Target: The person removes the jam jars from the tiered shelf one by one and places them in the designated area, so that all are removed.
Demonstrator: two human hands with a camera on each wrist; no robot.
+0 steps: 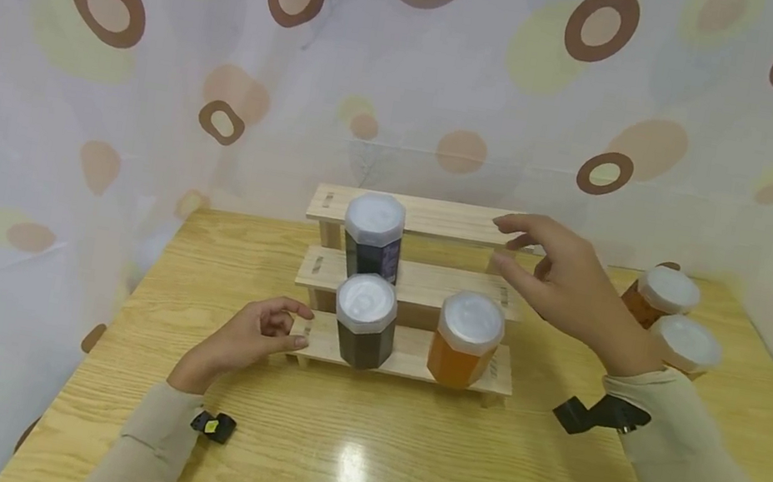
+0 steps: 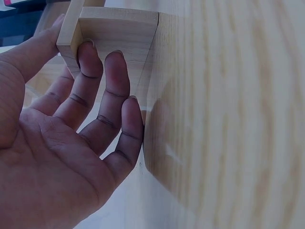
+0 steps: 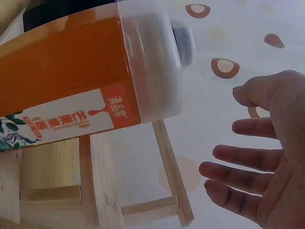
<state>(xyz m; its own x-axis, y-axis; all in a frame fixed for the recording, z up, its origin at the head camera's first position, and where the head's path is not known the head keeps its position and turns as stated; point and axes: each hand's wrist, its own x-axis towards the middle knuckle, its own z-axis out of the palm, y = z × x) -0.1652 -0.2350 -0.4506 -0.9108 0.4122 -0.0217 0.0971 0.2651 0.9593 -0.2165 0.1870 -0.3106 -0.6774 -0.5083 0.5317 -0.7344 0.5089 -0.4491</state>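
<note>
A three-step wooden rack [image 1: 426, 277] stands on the table. At its lower left end is my left hand [image 1: 250, 337], fingers curled round the board's end; in the left wrist view the fingertips [image 2: 90, 59] meet the wood. My right hand [image 1: 562, 281] hovers at the rack's upper right, thumb and fingers spread with nothing between them. The bottom step bears a dark jar [image 1: 365, 330] and an orange jar [image 1: 464, 350], both white-lidded. Another dark jar [image 1: 373, 239] is on the middle step. The orange jar's label [image 3: 71, 117] shows in the right wrist view.
Two more white-lidded jars [image 1: 662, 293] stand on the table's right side, the nearer one [image 1: 687, 343] partly hidden by my right wrist. A patterned curtain [image 1: 410, 93] hangs close behind the rack. The wooden table [image 1: 293, 445] reaches toward me.
</note>
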